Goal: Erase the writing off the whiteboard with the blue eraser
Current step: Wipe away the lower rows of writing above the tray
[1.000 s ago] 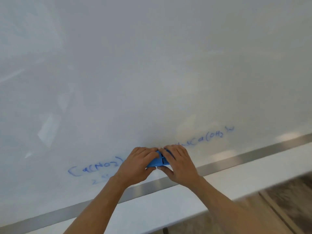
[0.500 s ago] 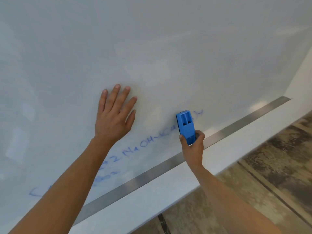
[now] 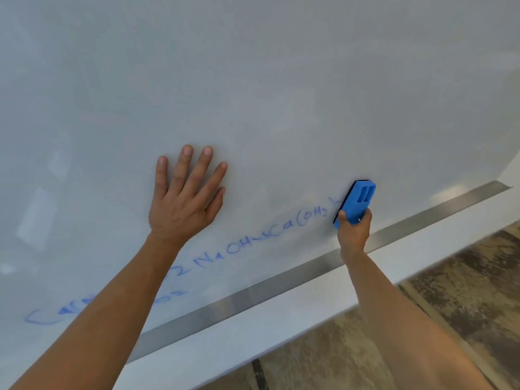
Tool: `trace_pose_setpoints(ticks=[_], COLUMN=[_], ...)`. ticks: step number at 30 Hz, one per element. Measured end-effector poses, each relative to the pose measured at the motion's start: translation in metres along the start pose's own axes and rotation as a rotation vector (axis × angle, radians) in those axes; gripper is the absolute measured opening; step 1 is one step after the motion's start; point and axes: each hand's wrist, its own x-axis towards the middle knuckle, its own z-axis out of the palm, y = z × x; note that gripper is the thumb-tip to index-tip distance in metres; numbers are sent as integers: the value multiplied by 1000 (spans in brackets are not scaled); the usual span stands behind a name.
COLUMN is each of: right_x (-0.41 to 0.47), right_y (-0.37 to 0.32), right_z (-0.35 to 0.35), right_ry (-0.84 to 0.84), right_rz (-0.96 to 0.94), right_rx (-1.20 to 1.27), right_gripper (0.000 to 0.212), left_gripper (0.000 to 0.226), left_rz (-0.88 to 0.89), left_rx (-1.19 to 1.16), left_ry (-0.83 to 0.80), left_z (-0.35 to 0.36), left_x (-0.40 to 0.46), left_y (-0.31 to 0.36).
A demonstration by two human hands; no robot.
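Observation:
A large whiteboard (image 3: pixel 267 94) fills most of the head view. Blue handwriting (image 3: pixel 261 240) runs along its lower part, slanting up to the right; my left forearm hides part of it. My left hand (image 3: pixel 184 201) presses flat on the board above the writing, fingers spread. My right hand (image 3: pixel 353 229) grips the lower end of the blue eraser (image 3: pixel 357 199), which stands upright against the board at the right end of the writing, its dark felt side toward the board.
A metal strip (image 3: pixel 281 285) borders the board's bottom edge, with a white wall band (image 3: pixel 253 347) under it. Mottled brown flooring (image 3: pixel 450 291) shows at the lower right.
One second ago both hands held the eraser together at the writing. My left hand has since moved up flat onto the board, and my right hand has carried the eraser to the writing's right end.

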Motion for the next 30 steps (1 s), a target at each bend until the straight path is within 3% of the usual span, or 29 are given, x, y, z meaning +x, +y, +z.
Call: trace_pose_setpoints(ticks=[5, 9, 14, 19, 21, 27, 30], right_x=[-51, -98, -83, -27, -19, -80, -132], right_y=[18, 39, 35, 6, 2, 21, 34], right_z=[25, 38, 29, 20, 18, 43, 63], right_ry=[-80, -200, -247, -26, 10, -53, -166], right_rz=[-259, -565, -569, -246, -211, -451, -650], right_rx=[-230, -431, -469, -262, -245, -372, -480], right_gripper=[62, 60, 63, 64, 60, 63, 62], left_gripper=[60, 61, 61, 61, 60, 59, 60], left_rz=[4, 5, 5, -5, -10, -17, -16], left_rx=[8, 30, 39, 32, 29, 10, 14], left_ry=[28, 36, 31, 34, 30, 13, 15], left_z=[-1, 1, 1, 1, 1, -1, 2], left_x=[-2, 1, -1, 0, 1, 3, 0], left_y=[2, 1, 1, 1, 2, 4, 3])
